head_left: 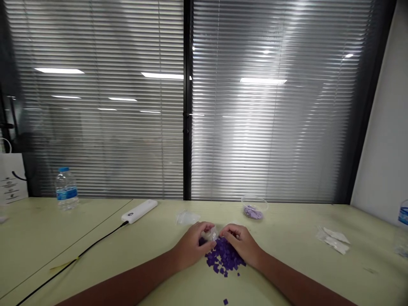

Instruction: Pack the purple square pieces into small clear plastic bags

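My left hand (191,246) and my right hand (239,244) meet above the far edge of a heap of small dark purple square tiles (225,256), and their fingertips pinch a small clear plastic bag (211,233) between them. The bag is crumpled and partly hidden by my fingers, so its contents cannot be seen. One stray tile (225,301) lies near the bottom of the view. Beyond my hands lie another clear plastic bag (187,218) and a clear bowl (254,207) holding pale lilac tiles.
The pale green table (296,263) has white packets (333,240) at right. At left stand a white power bank (139,211) with a black cable (79,256) and a water bottle (66,189). Another bottle (403,216) and a white paper bag (12,179) sit at the edges, with blinds behind.
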The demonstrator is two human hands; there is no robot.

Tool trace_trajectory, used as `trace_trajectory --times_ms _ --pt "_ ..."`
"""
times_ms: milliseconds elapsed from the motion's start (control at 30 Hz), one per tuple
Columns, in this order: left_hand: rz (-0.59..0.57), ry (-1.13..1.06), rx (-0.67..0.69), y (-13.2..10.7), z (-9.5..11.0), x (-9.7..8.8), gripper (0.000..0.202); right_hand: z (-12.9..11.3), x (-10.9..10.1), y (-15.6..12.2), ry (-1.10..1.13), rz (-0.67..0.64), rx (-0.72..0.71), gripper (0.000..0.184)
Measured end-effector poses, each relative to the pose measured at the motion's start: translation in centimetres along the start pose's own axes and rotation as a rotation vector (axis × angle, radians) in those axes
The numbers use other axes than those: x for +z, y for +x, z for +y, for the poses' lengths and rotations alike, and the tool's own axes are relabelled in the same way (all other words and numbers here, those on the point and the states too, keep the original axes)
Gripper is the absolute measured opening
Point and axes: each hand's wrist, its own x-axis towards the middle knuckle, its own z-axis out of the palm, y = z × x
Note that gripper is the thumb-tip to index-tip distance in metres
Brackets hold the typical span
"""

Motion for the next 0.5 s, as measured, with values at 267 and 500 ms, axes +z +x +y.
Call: trace_trajectory --times_ms 267,500 --pt "0.063 -0.062 -0.057 0.5 -1.2 0.3 0.043 -1.2 0.9 -0.7 -0.46 -0.12 -0.302 0.013" --pt "0.033 -0.013 -0.011 0.2 -0.2 0.0 0.04 -1.1 0.5 -0.3 -0.308 -0.035 -0.252 0.015"
